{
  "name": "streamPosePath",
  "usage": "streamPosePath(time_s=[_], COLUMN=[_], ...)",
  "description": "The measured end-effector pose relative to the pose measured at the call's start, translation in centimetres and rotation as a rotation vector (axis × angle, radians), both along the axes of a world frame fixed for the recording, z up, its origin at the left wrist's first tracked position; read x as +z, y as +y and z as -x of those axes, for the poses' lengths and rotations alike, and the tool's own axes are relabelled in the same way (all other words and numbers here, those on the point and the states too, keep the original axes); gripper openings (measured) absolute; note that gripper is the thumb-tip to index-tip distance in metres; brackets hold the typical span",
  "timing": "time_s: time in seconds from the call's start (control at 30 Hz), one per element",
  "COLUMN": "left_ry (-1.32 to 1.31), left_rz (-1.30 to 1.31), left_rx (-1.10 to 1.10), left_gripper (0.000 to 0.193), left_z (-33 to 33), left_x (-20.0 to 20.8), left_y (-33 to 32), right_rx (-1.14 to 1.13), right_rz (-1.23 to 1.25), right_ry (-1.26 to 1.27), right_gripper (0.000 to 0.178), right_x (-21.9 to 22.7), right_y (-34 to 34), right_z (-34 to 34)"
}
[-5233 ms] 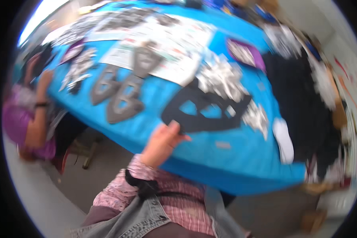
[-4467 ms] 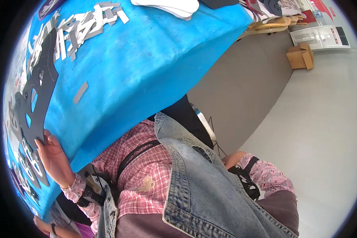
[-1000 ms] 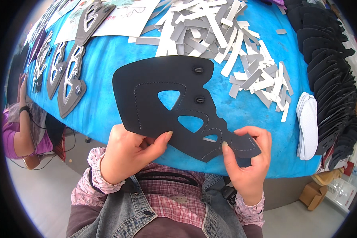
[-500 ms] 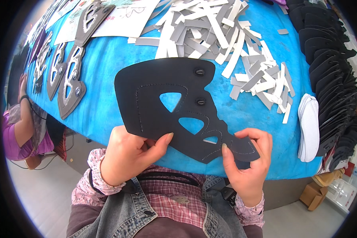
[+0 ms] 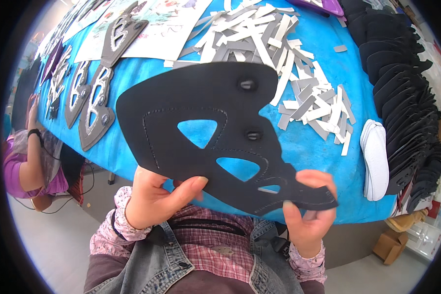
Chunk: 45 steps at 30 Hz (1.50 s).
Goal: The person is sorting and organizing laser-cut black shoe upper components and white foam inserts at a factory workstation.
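The left hand pinches the lower edge of a flat black cut-out piece, thumb on top. The right hand grips its narrow tail end between thumb and fingers. The piece is held up above the blue table; it has three triangular openings, dotted stitch lines and two dark studs. Grey strips lie on the table beyond.

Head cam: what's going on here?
A person holds a flat black cut-out piece up in front of them with both hands: left hand at its lower edge, right hand pinching its narrow end. Below lies a blue table with grey strips and stacked black pieces.
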<state>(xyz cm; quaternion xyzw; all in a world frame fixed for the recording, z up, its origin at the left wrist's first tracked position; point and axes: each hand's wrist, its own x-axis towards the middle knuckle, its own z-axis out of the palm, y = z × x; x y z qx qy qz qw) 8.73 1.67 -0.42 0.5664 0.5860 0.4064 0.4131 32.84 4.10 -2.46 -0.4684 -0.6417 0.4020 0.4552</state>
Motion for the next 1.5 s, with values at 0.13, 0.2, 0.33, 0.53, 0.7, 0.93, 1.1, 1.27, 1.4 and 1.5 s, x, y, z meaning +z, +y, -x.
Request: streamPosePath(time_s=[0.13,0.2,0.33,0.53,0.7,0.93,1.1,1.27,1.4,1.5], left_ry=[-0.197,-0.123,-0.213,-0.196,-0.131,0.703,1.265,1.239,1.358,1.358], left_rz=[0.020,0.023,0.117,0.074,0.037,0.008,-0.296,-0.117,-0.283,-0.412], left_rx=[-0.037,-0.047,0.074,0.163,0.197,0.313,0.411,0.345,0.327,0.519], left_gripper=[0.007,0.013,0.024,0.021,0.024,0.035,0.043,0.045,0.047,0.035], left_z=[-0.5,0.1,2.0,3.4,4.2,8.2,12.7,14.7,15.5,16.1], left_x=[0.7,0.8,1.2,1.0,0.6,1.3,0.7,-0.7,-0.8,-0.1], left_y=[0.1,0.4,0.5,1.8,1.4,-1.3,-3.4,-4.1,-4.6,-6.3], right_rx=[0.177,0.131,0.067,0.097,0.101,0.111,0.099,-0.030,-0.122,-0.111], right_rz=[0.152,0.185,0.165,0.201,0.127,0.116,0.095,-0.018,-0.140,-0.435], right_ry=[0.224,0.261,0.218,0.028,-0.055,-0.093,-0.096,-0.206,-0.505,-0.781], right_gripper=[0.033,0.030,0.014,0.010,0.008,0.007,0.005,0.007,0.014,0.021], right_x=[0.2,0.2,0.5,0.3,0.5,0.4,0.2,1.0,1.5,1.2], right_y=[-0.7,-1.0,-0.6,-0.8,-0.9,-0.9,-0.8,0.5,2.8,3.9], right_z=[0.1,0.4,0.3,1.0,1.3,1.1,1.2,0.2,-0.9,-1.0])
